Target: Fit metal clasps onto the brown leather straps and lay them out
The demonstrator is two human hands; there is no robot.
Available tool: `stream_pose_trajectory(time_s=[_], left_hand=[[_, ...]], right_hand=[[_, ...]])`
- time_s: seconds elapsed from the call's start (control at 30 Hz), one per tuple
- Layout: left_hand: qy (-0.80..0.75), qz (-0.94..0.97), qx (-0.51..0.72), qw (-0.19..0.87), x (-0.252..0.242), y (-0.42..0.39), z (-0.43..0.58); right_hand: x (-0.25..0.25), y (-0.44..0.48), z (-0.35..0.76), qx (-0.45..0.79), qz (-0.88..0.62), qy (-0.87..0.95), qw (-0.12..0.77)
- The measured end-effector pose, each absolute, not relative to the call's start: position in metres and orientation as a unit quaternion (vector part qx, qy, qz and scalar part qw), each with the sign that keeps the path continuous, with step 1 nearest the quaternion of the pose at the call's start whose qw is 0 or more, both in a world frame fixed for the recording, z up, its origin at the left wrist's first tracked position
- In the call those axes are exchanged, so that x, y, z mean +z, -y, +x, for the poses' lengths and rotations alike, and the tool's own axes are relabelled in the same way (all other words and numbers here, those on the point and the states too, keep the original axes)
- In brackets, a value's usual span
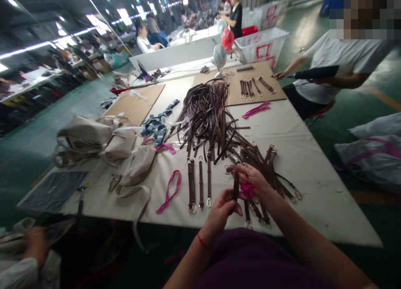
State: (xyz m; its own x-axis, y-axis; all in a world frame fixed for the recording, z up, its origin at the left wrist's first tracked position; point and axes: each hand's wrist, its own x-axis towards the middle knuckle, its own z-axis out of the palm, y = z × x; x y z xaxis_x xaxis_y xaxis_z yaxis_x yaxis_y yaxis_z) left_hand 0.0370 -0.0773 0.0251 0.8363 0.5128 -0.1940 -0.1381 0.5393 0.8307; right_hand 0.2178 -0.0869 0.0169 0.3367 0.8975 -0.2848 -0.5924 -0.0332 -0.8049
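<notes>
- The grip of the left hand (pixel 223 207) clasps the lower end of a dark brown, flat, leather-like strap (pixel 235 186).
- The grip of the right hand (pixel 253 178) pinches its upper end, beside a bright pink bundle (pixel 247 191).
- The strap is above the cream worktop's (pixel 319 209) near side, right of brown metal-clasped straps (pixel 201 185).
- Farther lies a tangled brown strap pile (pixel 206 113).

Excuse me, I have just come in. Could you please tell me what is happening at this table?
A person's left hand and right hand hold a brown strap above the table. Something pink is at the right hand, too blurred to name. A heap of long brown straps lies farther back, and short straps with metal clasps lie left of the hands.
</notes>
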Motion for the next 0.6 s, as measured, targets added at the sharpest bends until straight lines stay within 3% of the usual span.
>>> stream_pose_trajectory(time_s=[0.13,0.33,0.6], left_hand=[[-0.211,0.486,0.111,0.841,0.002,0.079,0.02],[-0.245,0.316,0.264,0.878,0.007,0.051,0.039],[-0.284,0.303,0.286,0.864,0.028,0.052,0.061]], right_hand=[[0.022,0.086,0.216,0.501,-0.475,0.166,0.704],[0.021,0.12,0.182,0.517,-0.492,0.359,0.601],[0.013,0.152,0.168,0.511,-0.51,0.419,0.551]])
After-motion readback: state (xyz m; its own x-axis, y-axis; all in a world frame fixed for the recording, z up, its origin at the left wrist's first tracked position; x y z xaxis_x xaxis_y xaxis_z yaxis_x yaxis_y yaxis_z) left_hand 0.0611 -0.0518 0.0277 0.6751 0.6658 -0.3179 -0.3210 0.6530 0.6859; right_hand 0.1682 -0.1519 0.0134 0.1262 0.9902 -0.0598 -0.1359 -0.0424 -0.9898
